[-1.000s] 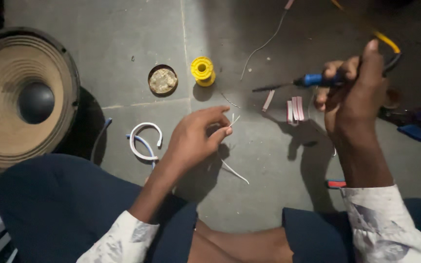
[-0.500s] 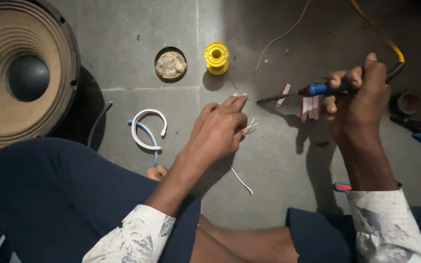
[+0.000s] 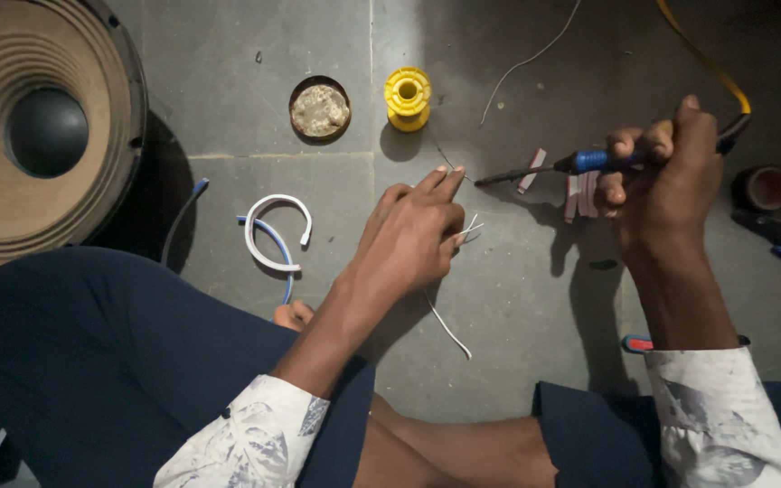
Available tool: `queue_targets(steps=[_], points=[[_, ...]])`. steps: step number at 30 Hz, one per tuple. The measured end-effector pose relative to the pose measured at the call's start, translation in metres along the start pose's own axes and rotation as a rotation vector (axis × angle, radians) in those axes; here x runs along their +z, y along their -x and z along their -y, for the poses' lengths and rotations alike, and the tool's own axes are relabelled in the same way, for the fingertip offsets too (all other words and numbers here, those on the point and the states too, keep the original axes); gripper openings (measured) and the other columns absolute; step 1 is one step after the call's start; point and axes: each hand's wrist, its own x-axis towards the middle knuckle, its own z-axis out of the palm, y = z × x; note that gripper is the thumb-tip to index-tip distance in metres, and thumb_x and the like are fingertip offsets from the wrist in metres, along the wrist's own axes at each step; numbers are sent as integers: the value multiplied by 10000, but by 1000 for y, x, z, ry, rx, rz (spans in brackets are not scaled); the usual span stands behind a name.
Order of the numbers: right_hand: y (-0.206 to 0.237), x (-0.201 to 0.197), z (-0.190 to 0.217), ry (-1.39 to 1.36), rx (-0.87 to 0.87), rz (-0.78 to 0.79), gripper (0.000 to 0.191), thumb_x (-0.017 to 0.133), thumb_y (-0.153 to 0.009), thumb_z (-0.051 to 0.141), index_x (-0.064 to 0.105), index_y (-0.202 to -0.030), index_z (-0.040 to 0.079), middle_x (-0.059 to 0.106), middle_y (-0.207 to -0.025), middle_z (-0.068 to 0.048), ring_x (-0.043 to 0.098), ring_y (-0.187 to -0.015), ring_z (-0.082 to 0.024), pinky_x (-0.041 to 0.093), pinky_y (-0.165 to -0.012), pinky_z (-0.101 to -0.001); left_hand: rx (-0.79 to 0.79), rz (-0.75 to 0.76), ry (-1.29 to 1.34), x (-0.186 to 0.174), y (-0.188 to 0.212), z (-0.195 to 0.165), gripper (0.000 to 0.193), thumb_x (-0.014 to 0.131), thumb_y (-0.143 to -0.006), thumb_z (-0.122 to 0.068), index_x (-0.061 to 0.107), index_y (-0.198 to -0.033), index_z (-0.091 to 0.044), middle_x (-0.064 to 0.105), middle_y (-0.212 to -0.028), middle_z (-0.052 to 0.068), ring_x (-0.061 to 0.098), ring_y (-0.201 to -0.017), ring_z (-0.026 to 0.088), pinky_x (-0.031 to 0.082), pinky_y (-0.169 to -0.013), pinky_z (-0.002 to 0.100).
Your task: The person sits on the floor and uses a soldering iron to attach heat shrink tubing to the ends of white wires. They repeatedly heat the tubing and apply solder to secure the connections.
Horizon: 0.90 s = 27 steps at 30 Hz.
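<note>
Here the person sits on the floor, holding a thin white wire up to a soldering iron.

The left hand pinches the wire's bare strands between closed fingertips, the rest trailing onto the grey floor; it looks light, limp and springy, best gripped on the insulation just behind the stripped end. The right hand is wrapped shut around the iron's blue handle, its dark tip just beside the left fingertips. The tip is likely hot, so only the handle is safe to grasp.
</note>
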Motion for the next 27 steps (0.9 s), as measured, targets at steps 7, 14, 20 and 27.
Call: queue_targets(steps=[7,14,20,27], points=[[-6,-20,17,-224,56,-31,498,501,-1152,507,495,-776,180,647,-848,-63,509,-590,-117,452,-498,-201,-42,-135,113,-12,-1,-11,137,752,-817,-126,764,-905,-22,727,-1169,156,632,-1154,332,462,-971,466],[1,-52,44,-258,-26,119,235,534,-1239,296,543,-1157,76,612,-1210,-116,628,-942,-170,521,-801,-228,-410,-91,529,-17,-4,-20,193,724,-884,-172,757,-1016,-37,781,-807,127,790,-674,204,601,-661,324],[18,-62,48,-83,-86,97,255,452,-1254,323,534,-1215,84,630,-1251,-140,672,-990,-189,534,-801,-235,-377,-117,570,-9,-6,-18,195,727,-885,-164,773,-1036,-48,787,-818,115,788,-696,207,594,-654,330],[42,-79,37,78,-216,150,333,380,-1244,392,501,-1215,84,659,-1255,-190,634,-825,-166,487,-703,-237,-91,-212,273,-3,4,-25,126,717,-890,-101,751,-988,-30,726,-865,191,716,-821,378,552,-714,431]])
